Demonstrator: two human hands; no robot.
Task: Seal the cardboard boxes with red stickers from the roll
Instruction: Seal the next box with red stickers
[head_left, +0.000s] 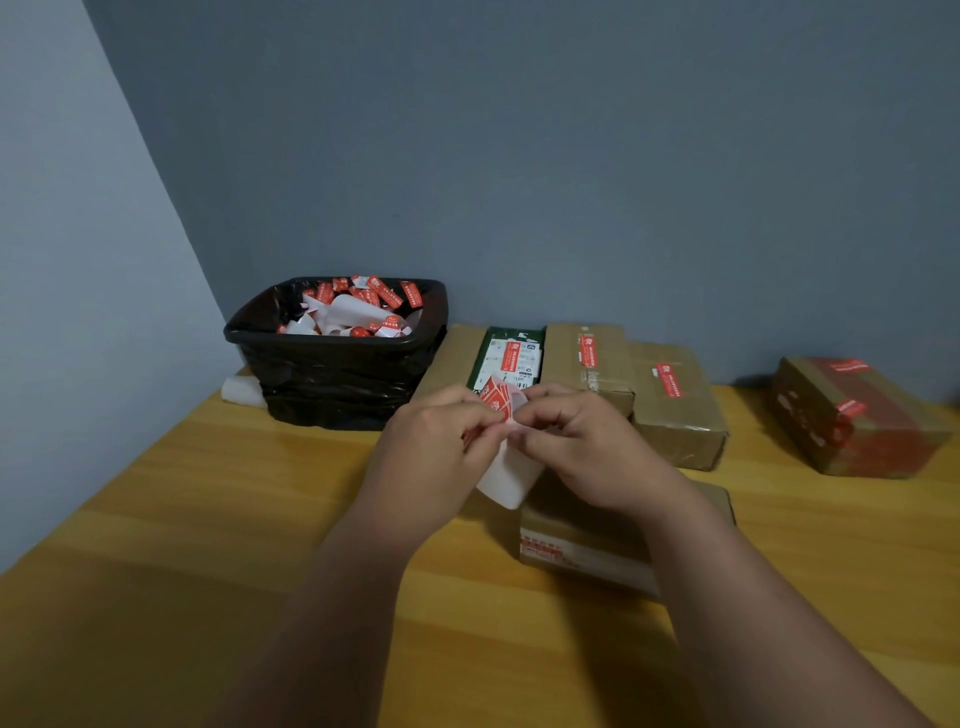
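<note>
Head view shows both hands raised together over the yellow worktop (208, 519), working a strip of stickers. Left hand (441, 431) has its grip pressed together, thumb and forefinger pinching the corner of a red sticker (496, 402) that curls up at about one o'clock from its knuckles. Right hand (582, 441) pinches the white backing strip (511, 475), which hangs down toward six o'clock between the two wrists, so the strip's long axis runs roughly twelve to six and the sticker sits at its top end. Both hands touch the strip; the left is the one on the sticker itself. An unsealed-looking cardboard box (576, 540) lies directly under the right wrist, at about five o'clock from the sticker and nearer the right hand, its long axis seeming to run nine to three. I judge the peel comes first, then a short carry down to that box. Further back, at twelve to two o'clock, a row of boxes (670, 400) already wears red stickers, and a black bin (337, 364) at ten o'clock holds discarded backing.
</note>
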